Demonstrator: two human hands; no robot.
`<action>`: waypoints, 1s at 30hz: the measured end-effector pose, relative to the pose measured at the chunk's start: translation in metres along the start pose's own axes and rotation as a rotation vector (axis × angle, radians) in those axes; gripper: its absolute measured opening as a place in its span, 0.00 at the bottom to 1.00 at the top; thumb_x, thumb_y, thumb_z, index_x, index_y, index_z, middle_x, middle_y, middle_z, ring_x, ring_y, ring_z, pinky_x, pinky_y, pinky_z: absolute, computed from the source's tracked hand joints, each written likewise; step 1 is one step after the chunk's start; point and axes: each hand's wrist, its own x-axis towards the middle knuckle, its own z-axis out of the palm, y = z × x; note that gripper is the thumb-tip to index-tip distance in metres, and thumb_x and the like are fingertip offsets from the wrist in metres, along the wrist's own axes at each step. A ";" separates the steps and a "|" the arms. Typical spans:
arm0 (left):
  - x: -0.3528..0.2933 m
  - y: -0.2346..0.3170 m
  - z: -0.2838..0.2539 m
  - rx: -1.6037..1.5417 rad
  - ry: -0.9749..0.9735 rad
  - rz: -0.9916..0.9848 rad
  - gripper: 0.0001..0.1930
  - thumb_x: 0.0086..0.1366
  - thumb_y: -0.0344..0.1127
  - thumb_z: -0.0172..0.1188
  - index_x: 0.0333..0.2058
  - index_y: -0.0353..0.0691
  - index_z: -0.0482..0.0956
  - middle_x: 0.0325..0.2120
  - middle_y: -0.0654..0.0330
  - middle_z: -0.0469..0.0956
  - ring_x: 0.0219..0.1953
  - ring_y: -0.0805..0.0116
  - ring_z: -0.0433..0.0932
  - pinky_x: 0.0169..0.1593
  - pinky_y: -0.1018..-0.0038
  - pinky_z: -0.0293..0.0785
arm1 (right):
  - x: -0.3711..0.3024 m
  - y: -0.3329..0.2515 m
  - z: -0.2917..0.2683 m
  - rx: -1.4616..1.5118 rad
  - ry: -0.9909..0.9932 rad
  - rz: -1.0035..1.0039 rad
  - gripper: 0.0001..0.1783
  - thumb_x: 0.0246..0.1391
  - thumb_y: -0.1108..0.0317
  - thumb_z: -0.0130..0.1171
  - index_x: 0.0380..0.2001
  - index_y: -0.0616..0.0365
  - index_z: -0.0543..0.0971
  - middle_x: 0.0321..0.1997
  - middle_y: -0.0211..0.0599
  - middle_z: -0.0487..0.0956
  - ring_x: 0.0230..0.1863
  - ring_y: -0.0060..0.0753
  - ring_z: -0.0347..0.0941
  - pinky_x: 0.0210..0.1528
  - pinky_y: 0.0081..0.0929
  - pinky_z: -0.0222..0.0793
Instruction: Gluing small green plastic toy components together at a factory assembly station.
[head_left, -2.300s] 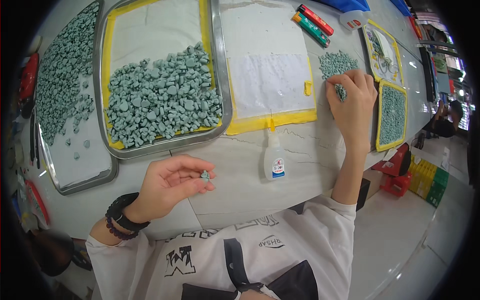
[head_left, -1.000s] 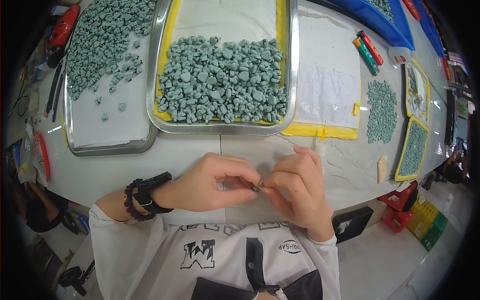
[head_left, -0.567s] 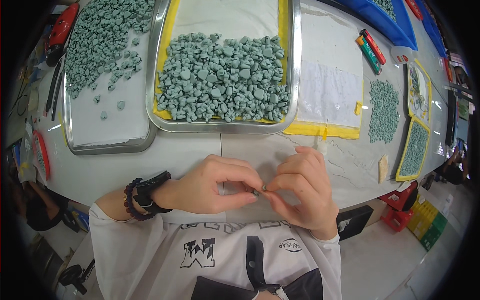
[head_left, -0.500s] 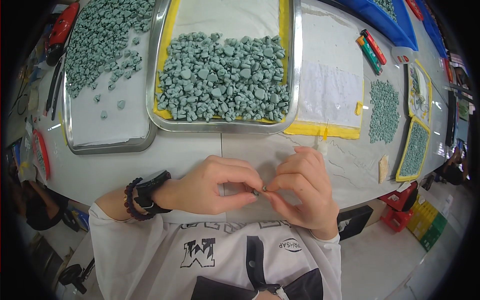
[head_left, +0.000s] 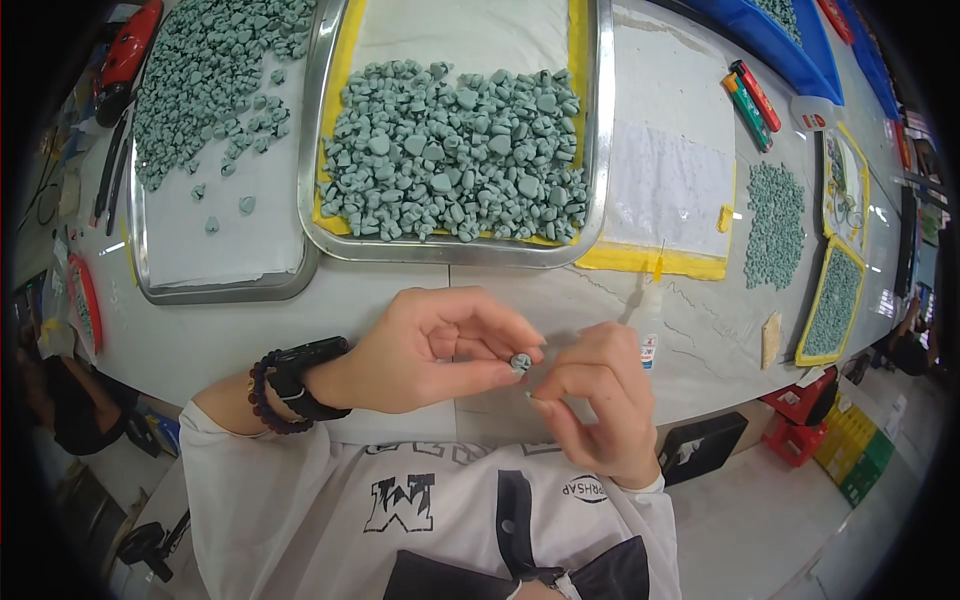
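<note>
Between the thumb and fingertips of my left hand (head_left: 415,350) is a small grey-green stone cluster (head_left: 520,363), held above the near part of the table. Just to its right, my right hand (head_left: 607,400) is closed, thumb against forefinger. A tiny speck shows at that pinch, too small to name. Beyond my hands, a metal tray (head_left: 455,255) with a yellow-edged lining holds many similar grey-green pieces (head_left: 450,160). Behind my right hand stands a small white bottle (head_left: 650,325) with a yellow needle tip.
Another metal tray (head_left: 225,292) with grey-green pieces lies at the left. To the right are a yellow-edged white sheet (head_left: 665,180), a pile of small stones (head_left: 774,225), a green tube (head_left: 747,112), a red tube (head_left: 757,95) and a yellow-rimmed tray (head_left: 803,358).
My hands have drawn apart. The cluster now shows plainly in my left fingers, while my right hand has moved down, uncovering more of the white bottle.
</note>
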 end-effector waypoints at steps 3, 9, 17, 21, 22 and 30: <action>-0.001 -0.005 -0.004 -0.004 -0.041 0.046 0.12 0.54 0.12 0.55 0.37 0.29 0.78 0.42 0.51 0.74 0.45 0.65 0.75 0.47 0.73 0.73 | 0.000 0.001 0.005 0.019 0.004 0.035 0.12 0.34 0.81 0.60 0.26 0.57 0.73 0.28 0.34 0.72 0.31 0.36 0.66 0.37 0.32 0.61; 0.002 -0.006 -0.008 0.315 -0.076 0.288 0.15 0.52 0.13 0.58 0.40 0.30 0.78 0.41 0.51 0.75 0.44 0.66 0.76 0.47 0.74 0.73 | 0.004 0.002 0.007 -0.009 0.040 0.060 0.13 0.34 0.82 0.60 0.28 0.59 0.73 0.28 0.36 0.71 0.30 0.36 0.65 0.35 0.28 0.60; -0.002 -0.009 -0.006 0.513 -0.012 0.405 0.15 0.50 0.14 0.60 0.38 0.32 0.79 0.39 0.51 0.76 0.41 0.65 0.77 0.43 0.75 0.74 | 0.004 0.003 0.011 0.004 0.080 0.083 0.13 0.35 0.82 0.61 0.28 0.61 0.73 0.28 0.37 0.71 0.29 0.36 0.65 0.33 0.27 0.60; -0.002 -0.009 -0.006 0.529 0.006 0.417 0.15 0.49 0.14 0.61 0.37 0.32 0.80 0.38 0.51 0.76 0.39 0.64 0.78 0.42 0.75 0.75 | 0.003 0.003 0.017 0.000 0.137 0.094 0.14 0.36 0.80 0.63 0.29 0.57 0.74 0.28 0.32 0.73 0.28 0.35 0.66 0.32 0.29 0.55; -0.002 -0.009 -0.006 0.527 0.011 0.414 0.14 0.49 0.14 0.61 0.37 0.32 0.80 0.38 0.51 0.77 0.39 0.64 0.78 0.42 0.75 0.75 | 0.002 0.002 0.016 0.000 0.137 0.094 0.14 0.36 0.80 0.63 0.29 0.57 0.74 0.28 0.32 0.73 0.28 0.35 0.66 0.32 0.29 0.55; 0.000 -0.006 -0.007 0.493 -0.022 0.397 0.13 0.49 0.14 0.61 0.35 0.33 0.81 0.37 0.51 0.78 0.39 0.65 0.79 0.42 0.75 0.75 | 0.000 0.000 0.013 0.059 0.129 0.146 0.13 0.36 0.80 0.64 0.28 0.57 0.74 0.27 0.31 0.74 0.28 0.34 0.66 0.31 0.28 0.56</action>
